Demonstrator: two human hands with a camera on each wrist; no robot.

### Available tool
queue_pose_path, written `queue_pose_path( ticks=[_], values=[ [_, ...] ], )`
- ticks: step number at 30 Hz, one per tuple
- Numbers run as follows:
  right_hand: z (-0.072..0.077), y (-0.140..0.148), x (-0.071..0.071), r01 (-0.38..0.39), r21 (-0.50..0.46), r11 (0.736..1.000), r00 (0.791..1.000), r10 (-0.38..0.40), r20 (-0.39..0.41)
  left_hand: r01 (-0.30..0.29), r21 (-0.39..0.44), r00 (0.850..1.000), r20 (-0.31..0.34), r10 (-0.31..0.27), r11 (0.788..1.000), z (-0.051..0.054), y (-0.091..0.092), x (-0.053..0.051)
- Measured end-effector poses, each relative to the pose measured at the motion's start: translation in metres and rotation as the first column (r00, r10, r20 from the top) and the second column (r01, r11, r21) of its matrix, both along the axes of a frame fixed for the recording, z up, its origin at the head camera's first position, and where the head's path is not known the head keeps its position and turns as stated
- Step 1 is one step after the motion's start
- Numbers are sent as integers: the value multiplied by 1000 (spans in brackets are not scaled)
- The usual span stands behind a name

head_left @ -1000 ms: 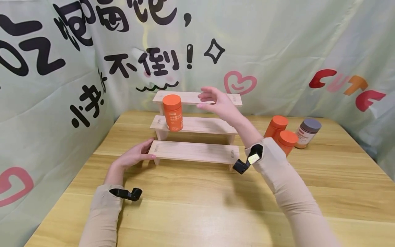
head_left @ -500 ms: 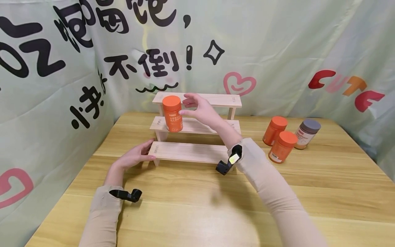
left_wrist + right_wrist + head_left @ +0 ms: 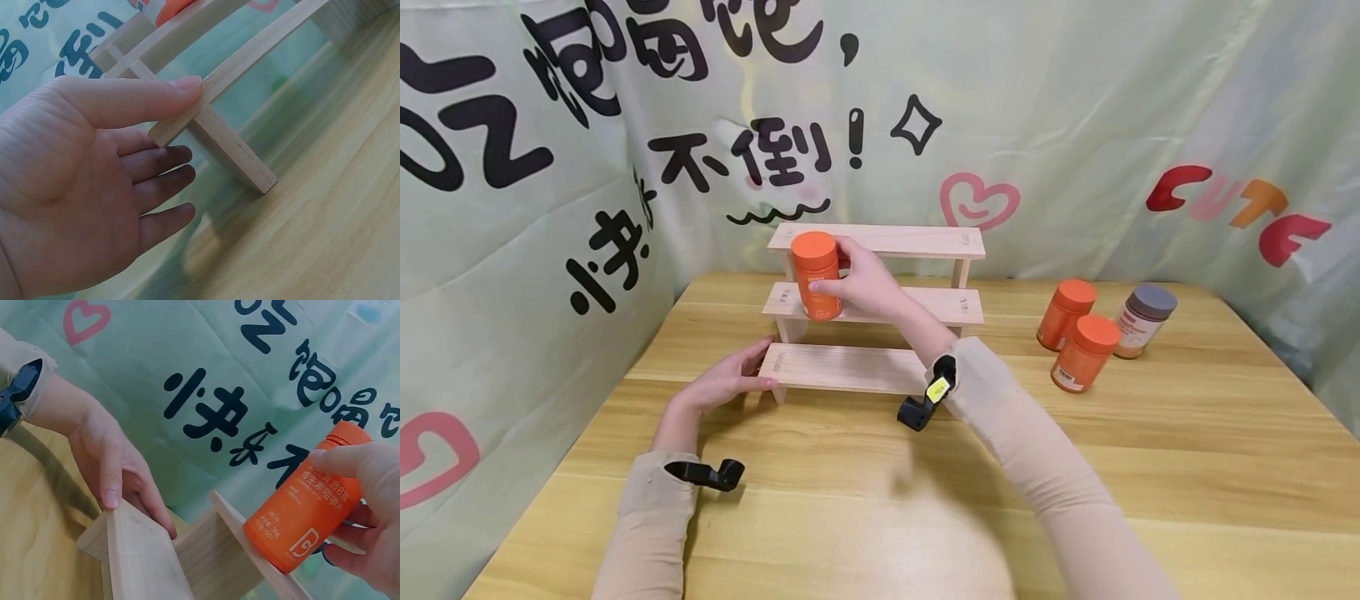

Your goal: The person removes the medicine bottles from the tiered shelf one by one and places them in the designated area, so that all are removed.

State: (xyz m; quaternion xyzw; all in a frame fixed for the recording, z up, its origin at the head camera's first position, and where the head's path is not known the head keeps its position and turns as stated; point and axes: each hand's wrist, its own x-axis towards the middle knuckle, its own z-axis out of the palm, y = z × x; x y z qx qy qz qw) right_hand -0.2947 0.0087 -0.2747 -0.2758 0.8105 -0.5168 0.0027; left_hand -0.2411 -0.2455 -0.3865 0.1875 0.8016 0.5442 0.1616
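A three-tier wooden display stand (image 3: 850, 368) stands on the table. My left hand (image 3: 726, 383) pinches the left end of its lowest board. In the left wrist view the thumb (image 3: 140, 100) lies along the board's edge, with the fingers behind and below. On the middle tier, toward the left end, an orange supplement bottle (image 3: 817, 279) with an orange lid stands upright. My right hand (image 3: 868, 283) grips this bottle from its right side. The right wrist view shows the thumb across the front of the bottle (image 3: 306, 506) and the fingers curled behind it.
Two more orange bottles, a rear one (image 3: 1066, 315) and a front one (image 3: 1086, 354), stand to the right of the stand. Beside them is a bottle with a grey-purple lid (image 3: 1145, 321). A printed cloth (image 3: 1060, 125) hangs behind the wooden table (image 3: 850, 500).
My right hand has moved left, from over the right half of the stand to the orange bottle, and has taken hold of it. The left hand stays at the lowest board.
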Motion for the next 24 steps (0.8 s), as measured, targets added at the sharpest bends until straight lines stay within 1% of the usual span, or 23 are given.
queue_pose_path(
  ticks=[5,10,17,22,24],
  values=[
    [-3,0,3,36,31,999,999,-35,-19,1,7,1000,9,-1,1000,-2,0,1],
    [-2,8,8,33,32,999,999,-32,-20,0,10,1000,18,0,1000,-4,1,1],
    [7,31,16,40,11,999,998,-40,-44,4,6,1000,6,-4,1000,-5,0,0],
    [15,50,19,67,8,998,996,-67,-60,-15,-28,1000,-8,15,999,-3,-1,0],
    [18,59,21,81,-2,997,995,-80,-56,-8,-35,1000,-17,8,999,-2,-2,0]
  ],
)
